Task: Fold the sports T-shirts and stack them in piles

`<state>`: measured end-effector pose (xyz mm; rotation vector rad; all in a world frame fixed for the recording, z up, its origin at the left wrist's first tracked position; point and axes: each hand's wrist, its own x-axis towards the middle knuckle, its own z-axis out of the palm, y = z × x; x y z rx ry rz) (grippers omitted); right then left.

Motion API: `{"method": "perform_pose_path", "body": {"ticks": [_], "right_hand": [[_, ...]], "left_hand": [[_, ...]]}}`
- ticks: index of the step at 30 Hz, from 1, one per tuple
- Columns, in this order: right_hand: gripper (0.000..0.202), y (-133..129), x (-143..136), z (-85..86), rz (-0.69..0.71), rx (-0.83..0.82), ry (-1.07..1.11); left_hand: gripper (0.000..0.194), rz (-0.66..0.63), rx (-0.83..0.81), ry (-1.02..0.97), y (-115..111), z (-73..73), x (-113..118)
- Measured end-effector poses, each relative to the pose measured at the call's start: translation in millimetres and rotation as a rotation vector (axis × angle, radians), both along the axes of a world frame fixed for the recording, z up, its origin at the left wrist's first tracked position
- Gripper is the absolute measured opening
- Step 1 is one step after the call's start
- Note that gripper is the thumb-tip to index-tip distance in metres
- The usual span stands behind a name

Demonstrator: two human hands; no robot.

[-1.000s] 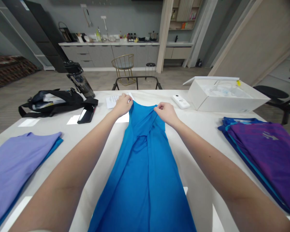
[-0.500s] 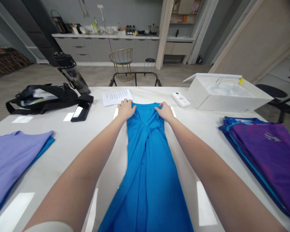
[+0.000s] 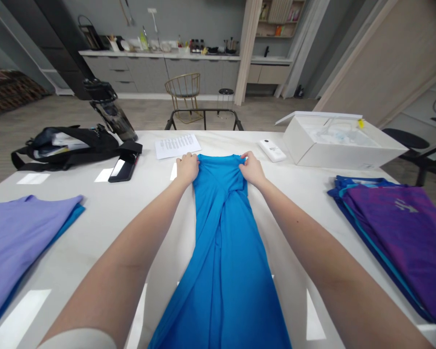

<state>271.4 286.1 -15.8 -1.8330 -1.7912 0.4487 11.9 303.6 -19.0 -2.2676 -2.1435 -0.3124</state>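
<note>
A bright blue garment [image 3: 228, 242] runs lengthwise along the middle of the white table [image 3: 131, 208], its narrow end far from me and its wider end reaching the bottom of the view. Folds and a lengthwise crease mark its surface. My left hand [image 3: 187, 168] pinches the far left corner. The far right corner is between the thumb and fingers of my right hand [image 3: 252, 168]. Between the two hands the far edge stretches nearly straight. Whether the garment is a shirt or something else, I cannot tell.
Left lie a lavender shirt [image 3: 25, 237] over blue cloth, a phone [image 3: 124, 167], a black bag [image 3: 72, 145] and a bottle [image 3: 112, 114]. A printed sheet [image 3: 178, 146], a white device [image 3: 272, 150] and an open white box [image 3: 343, 150] stand at the back. Folded purple clothing [image 3: 403, 232] is stacked right.
Both hands have stayed on the far corners. My right hand has shifted slightly right and its grip looks tighter. The garment's far end has changed only a little in its wrinkles.
</note>
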Motion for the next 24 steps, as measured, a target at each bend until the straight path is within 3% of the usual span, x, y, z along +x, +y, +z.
{"method": "perform_pose_path", "body": {"ticks": [3,6,10,13,19,24], "right_hand": [[0.039,-9.4,0.5,-4.8,-0.023,-0.018,-0.077],[0.033,-25.5,-2.6,-5.5,-0.022,0.051,-0.162],[0.02,-54.0,-11.5,2.1,0.257,0.143,-0.165],[0.014,-82.0,-20.6,7.1,0.472,0.127,-0.161],[0.021,-149.2,-36.4,12.0,0.546,0.108,-0.262],[0.024,-202.3,-52.1,16.8,0.642,0.134,-0.434]], "left_hand": [[0.036,0.032,0.076,-0.018,-13.6,1.3,4.0],[0.034,-0.084,0.125,-0.037,-32.5,6.9,9.7],[0.025,-0.358,0.033,-0.11,-70.0,19.5,19.4],[0.021,-0.452,-0.035,-0.153,-109.4,25.0,24.4],[0.021,-0.374,-0.132,-0.136,-197.8,18.8,22.7],[0.028,-0.283,-0.116,-0.097,-261.7,14.9,22.0]]}}
